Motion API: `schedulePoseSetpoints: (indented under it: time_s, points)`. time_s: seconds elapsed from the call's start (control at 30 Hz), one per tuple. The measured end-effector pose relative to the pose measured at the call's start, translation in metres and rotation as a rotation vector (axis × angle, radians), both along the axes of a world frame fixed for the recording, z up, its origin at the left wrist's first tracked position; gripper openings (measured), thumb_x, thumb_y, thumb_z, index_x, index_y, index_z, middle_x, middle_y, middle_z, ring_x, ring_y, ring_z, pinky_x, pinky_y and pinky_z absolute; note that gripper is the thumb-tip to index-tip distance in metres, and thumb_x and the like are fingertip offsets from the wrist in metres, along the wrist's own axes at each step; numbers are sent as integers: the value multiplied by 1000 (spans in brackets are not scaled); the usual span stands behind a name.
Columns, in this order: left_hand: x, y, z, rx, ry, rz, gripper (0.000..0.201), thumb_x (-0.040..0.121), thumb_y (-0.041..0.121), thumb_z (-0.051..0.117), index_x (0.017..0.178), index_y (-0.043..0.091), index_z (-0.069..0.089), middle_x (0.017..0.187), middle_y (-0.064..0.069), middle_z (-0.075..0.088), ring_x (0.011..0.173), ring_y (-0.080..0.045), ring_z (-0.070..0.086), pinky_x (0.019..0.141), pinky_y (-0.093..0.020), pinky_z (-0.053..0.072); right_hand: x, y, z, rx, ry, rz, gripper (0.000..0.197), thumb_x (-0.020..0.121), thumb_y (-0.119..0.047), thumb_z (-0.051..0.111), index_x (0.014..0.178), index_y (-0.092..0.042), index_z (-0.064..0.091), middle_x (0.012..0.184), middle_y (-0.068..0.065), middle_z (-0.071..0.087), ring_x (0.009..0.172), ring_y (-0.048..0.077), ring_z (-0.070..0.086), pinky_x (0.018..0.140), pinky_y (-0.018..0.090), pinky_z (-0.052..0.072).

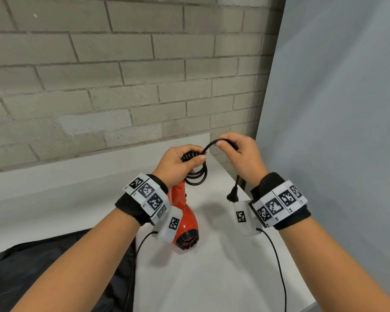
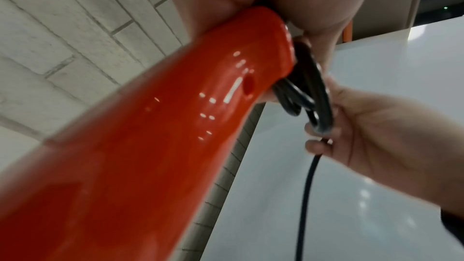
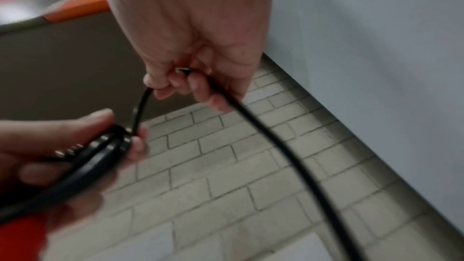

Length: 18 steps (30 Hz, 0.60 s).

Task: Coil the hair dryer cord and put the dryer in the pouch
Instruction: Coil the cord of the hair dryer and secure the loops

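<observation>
A red hair dryer (image 1: 185, 219) hangs barrel-down above the white table (image 1: 200, 278); its glossy handle (image 2: 150, 136) fills the left wrist view. My left hand (image 1: 178, 162) grips the handle's end together with several black cord loops (image 1: 197, 176), which show as a bundle (image 3: 100, 152) in the right wrist view. My right hand (image 1: 239, 152) pinches the free cord (image 3: 263, 138) just right of the loops. The plug (image 1: 232, 197) dangles below my right wrist. A black pouch (image 1: 43, 266) lies at the lower left.
A grey brick wall (image 1: 122, 75) stands behind the table. A pale grey panel (image 1: 336, 109) closes the right side. Thin black cables (image 1: 277, 266) run from my wrist cameras down over the table.
</observation>
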State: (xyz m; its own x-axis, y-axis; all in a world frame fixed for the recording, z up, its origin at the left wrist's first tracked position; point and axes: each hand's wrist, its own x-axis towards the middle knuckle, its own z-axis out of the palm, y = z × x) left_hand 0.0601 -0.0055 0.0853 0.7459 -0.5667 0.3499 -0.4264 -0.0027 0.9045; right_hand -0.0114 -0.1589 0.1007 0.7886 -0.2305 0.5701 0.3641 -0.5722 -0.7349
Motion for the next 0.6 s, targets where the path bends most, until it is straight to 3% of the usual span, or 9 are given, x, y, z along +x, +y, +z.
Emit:
schedulePoseSetpoints:
  time_s: [0.13,0.23,0.37,0.43,0.53,0.6]
  points:
    - [5,0,-1,-79,72,123,10,84,9,60,91,14,64,78,5,61,63,6,58,53,-10,49,8,-23,-49,-2,331,-12,27,92,-10,48,70,-25,51,64,-7,47,56,-2,45,57,9,36]
    - [10,2,0,-122,117,174,9,85,12,59,90,18,62,87,-2,62,77,-4,59,52,-9,49,6,-41,-95,27,598,-49,20,91,-9,48,74,-16,53,70,2,48,58,11,43,60,22,39]
    - [10,3,0,-107,105,165,11,86,13,58,84,24,61,85,-1,62,80,-6,58,54,-9,49,2,-48,-117,5,706,-61,26,89,-9,53,66,-21,55,76,5,56,62,15,51,63,22,43]
    - [9,0,0,-115,106,172,7,86,15,57,89,20,61,84,1,61,77,-2,59,52,-9,49,3,-41,-104,30,619,-92,26,89,-8,54,67,-22,55,76,7,58,63,16,54,65,26,45]
    - [10,-3,-1,-148,113,190,10,87,16,56,96,17,61,83,5,62,68,9,60,51,-9,48,-2,-19,-66,308,146,-194,26,90,-5,53,72,-24,52,76,13,58,52,7,57,56,26,52]
    - [10,-4,-1,-155,110,193,10,88,16,56,96,17,61,83,7,61,68,9,60,52,-9,48,-9,-3,-38,472,-103,-139,24,90,-1,50,75,-20,52,75,13,57,48,3,58,51,22,55]
